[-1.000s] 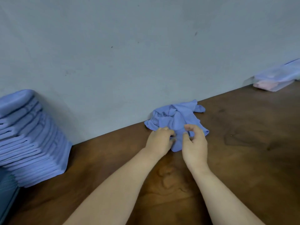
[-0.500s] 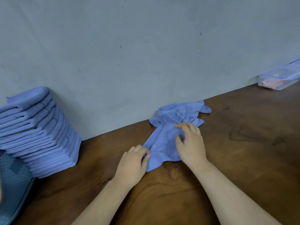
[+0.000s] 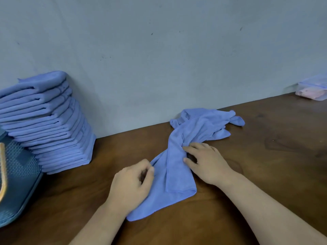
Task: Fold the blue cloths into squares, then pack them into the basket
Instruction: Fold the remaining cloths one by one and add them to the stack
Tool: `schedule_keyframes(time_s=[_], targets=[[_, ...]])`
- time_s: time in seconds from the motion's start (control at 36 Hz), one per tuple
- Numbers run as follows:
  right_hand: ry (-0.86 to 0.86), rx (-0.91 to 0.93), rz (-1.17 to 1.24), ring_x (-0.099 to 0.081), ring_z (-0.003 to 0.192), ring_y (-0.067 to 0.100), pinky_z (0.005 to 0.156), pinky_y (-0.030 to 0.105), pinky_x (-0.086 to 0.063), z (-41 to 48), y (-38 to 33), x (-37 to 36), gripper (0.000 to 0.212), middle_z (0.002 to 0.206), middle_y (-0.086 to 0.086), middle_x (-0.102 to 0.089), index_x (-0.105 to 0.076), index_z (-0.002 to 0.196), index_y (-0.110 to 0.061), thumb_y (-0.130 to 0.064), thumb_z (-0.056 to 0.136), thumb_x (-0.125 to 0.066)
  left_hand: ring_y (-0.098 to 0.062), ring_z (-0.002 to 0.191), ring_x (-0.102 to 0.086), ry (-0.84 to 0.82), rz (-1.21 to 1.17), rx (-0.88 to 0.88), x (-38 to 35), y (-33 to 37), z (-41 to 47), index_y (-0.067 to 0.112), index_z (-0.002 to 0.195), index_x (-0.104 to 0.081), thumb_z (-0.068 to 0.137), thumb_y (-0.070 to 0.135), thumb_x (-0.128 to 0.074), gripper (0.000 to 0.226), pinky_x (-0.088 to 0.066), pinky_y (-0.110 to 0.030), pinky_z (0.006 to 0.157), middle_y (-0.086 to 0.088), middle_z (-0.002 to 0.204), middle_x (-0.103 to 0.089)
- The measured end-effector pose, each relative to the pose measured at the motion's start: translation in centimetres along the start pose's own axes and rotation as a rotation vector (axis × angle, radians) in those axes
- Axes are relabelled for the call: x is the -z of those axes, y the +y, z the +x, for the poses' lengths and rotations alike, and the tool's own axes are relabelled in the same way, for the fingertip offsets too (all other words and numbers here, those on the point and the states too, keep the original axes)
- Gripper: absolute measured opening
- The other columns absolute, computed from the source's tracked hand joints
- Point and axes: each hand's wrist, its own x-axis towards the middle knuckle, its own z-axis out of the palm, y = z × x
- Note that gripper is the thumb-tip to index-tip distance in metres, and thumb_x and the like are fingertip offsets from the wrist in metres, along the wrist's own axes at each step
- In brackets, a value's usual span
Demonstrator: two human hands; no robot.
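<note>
Near the middle of the brown wooden table [image 3: 265, 156] lies the crumpled blue microfibre cloth [image 3: 177, 175]. A second ago it was bunched against the grey wall; now its near half is drawn out towards the person, while the far end is still twisted. The left hand [image 3: 131, 184] pinches its left edge with curled fingers, and the right hand [image 3: 207, 163] grips a gathered fold mid-cloth. Spreading looks underway and folding not yet begun. Far left stands a tall stack of folded blue cloths [image 3: 46, 124], beside the teal perforated plastic basket [image 3: 17, 183].
</note>
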Motion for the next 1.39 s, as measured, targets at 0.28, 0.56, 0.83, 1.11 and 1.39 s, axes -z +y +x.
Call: schedule_keyframes(time_s=[0.28, 0.56, 0.83, 1.11, 1.39], targets=[[-0.215, 0.316, 0.426, -0.067, 0.097, 0.016, 0.085, 0.038, -0.054, -1.8, -3.7, 2.1, 0.011, 0.098, -0.012, -0.072, -0.074, 0.097, -0.027, -0.017, 0.095, -0.07, 0.004, 0.159, -0.005, -0.184, -0.217, -0.089, -0.7, 0.6, 1.3, 0.042, 0.162, -0.033, 0.106, 0.05, -0.055, 0.06, -0.017, -0.031, 0.125, 0.033, 0.17, -0.014], [0.215, -0.025, 0.047, -0.048, 0.133, 0.012, 0.106, 0.036, -0.046, 0.0, 1.3, 1.7, 0.055, 0.144, -0.017, -0.059, -0.062, 0.14, -0.033, -0.011, 0.09, -0.064, 0.001, 0.123, -0.057, -0.363, -0.041, -0.231, -1.1, 1.2, 1.0, 0.035, 0.116, -0.071, 0.112, 0.051, -0.039, 0.035, -0.043, -0.031, 0.106, 0.026, 0.127, -0.063], [-0.097, 0.149, 0.451, -0.068, 0.087, 0.004, 0.078, 0.017, -0.051, -1.6, -3.3, 3.7, 0.025, 0.098, -0.02, -0.073, -0.076, 0.119, -0.032, -0.018, 0.098, -0.073, -0.017, 0.098, -0.064, -0.063, -0.206, -0.239, -0.7, 1.8, 1.3, 0.029, 0.097, -0.069, 0.109, 0.041, -0.051, 0.025, -0.053, -0.039, 0.083, 0.012, 0.1, -0.066], [0.191, -0.094, 0.062, -0.054, 0.121, 0.015, 0.1, 0.041, -0.049, -0.1, 0.9, 2.9, 0.04, 0.13, -0.022, -0.062, -0.067, 0.127, -0.041, -0.022, 0.091, -0.065, 0.002, 0.16, 0.006, -0.276, -0.172, -0.185, -2.0, 2.0, 1.0, 0.042, 0.167, -0.014, 0.103, 0.049, -0.064, 0.082, -0.018, -0.043, 0.131, 0.032, 0.171, -0.001], [-0.07, 0.088, 0.525, -0.07, 0.091, 0.01, 0.08, 0.024, -0.052, -1.4, -4.1, 3.5, 0.024, 0.096, -0.013, -0.076, -0.081, 0.101, -0.031, -0.01, 0.1, -0.07, -0.003, 0.16, 0.015, -0.149, -0.186, -0.14, -1.7, 1.9, 1.1, 0.053, 0.164, -0.014, 0.09, 0.066, -0.072, 0.094, -0.021, -0.044, 0.129, 0.028, 0.172, 0.012]])
